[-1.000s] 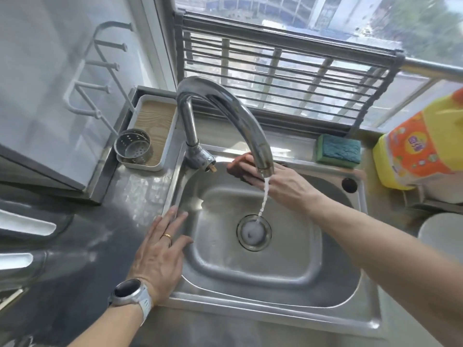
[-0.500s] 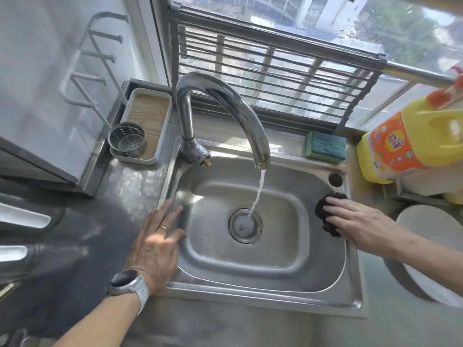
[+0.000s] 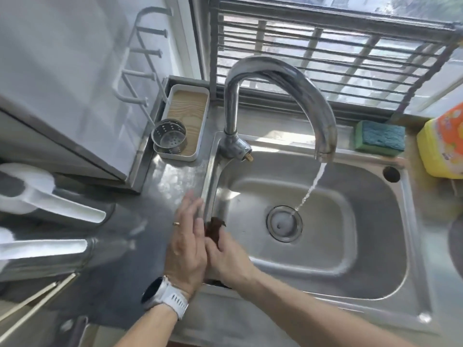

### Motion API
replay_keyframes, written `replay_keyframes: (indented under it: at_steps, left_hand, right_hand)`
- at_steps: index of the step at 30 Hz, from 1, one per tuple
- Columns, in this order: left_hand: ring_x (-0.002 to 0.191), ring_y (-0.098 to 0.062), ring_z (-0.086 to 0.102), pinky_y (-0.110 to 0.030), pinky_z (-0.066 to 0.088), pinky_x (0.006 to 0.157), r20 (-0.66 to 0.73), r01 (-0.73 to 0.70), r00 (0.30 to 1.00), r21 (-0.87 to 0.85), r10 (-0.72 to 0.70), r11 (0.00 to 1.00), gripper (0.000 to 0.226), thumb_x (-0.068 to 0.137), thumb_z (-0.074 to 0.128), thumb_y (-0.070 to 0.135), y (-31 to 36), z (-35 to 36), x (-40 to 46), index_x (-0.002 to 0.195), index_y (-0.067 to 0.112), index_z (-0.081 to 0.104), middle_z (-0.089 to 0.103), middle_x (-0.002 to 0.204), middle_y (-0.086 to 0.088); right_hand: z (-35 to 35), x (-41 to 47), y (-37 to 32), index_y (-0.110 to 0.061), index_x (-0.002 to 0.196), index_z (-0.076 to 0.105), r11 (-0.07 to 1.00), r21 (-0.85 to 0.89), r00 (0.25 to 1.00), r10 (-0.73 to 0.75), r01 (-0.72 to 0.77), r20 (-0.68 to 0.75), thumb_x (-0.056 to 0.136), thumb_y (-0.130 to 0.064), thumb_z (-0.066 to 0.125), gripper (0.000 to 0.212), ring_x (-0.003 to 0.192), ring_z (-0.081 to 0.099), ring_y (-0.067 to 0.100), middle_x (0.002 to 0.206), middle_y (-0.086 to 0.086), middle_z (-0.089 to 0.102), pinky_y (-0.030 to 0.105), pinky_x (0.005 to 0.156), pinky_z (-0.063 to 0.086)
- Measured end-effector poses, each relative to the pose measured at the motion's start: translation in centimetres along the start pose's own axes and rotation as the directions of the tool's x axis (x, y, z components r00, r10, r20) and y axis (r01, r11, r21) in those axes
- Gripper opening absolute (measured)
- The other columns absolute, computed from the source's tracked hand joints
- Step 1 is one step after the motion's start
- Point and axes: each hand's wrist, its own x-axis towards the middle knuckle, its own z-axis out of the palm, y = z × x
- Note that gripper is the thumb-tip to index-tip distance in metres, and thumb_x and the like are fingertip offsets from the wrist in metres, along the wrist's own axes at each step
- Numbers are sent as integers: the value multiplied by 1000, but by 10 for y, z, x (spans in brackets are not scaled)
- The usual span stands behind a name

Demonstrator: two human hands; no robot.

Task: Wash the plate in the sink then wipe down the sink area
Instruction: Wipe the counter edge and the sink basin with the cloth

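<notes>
The steel sink (image 3: 370,284) fills the middle of the view, and its curved tap (image 3: 283,78) runs a thin stream of water onto the drain (image 3: 284,223). My right hand (image 3: 229,259) presses a dark brown cloth (image 3: 215,227) against the sink's left rim. My left hand (image 3: 186,242), with a ring and a white watch, lies flat on the counter right beside that rim, fingers together, touching the right hand. No plate shows clearly; a dark rounded edge at the far right is cut off by the frame.
A green and blue sponge (image 3: 379,137) lies on the ledge behind the sink, beside a yellow detergent bottle (image 3: 443,149). A white tray (image 3: 185,121) with a perforated steel cup (image 3: 169,135) stands at the back left. White-handled utensils (image 3: 50,204) lie at the left.
My right hand has carried the brown cloth from the sink's back rim to its right rim, then across to the left rim beside my left hand. The left hand stayed put.
</notes>
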Motion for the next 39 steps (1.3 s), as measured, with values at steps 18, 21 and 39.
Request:
replay_keyframes:
  at_steps: [18,21,39]
  left_hand:
    - [146,-22,40,-32,31,121,71,-90,994,196,78,976,36,102,42,11,9,-8,13,133,8,60,46,155,-8]
    - [148,-27,37,-39,30,122,168,-171,978,291,125,941,36,99,45,9,3,8,3,131,9,61,45,155,-11]
    - [150,-33,33,-23,13,126,269,-268,948,397,167,878,40,100,37,10,-13,22,0,127,-1,63,47,153,-17]
  right_hand:
    - [-22,-37,43,-20,104,52,745,-663,997,-47,72,55,108,-34,24,31,103,61,37,111,10,65,41,74,44]
    - [-80,-64,91,-23,100,53,674,-735,996,-8,70,88,106,-39,25,33,103,62,34,108,6,65,41,74,46]
    - [-68,-76,75,-17,103,64,804,-590,996,-91,68,-9,104,-38,32,38,105,61,37,112,12,65,43,82,49]
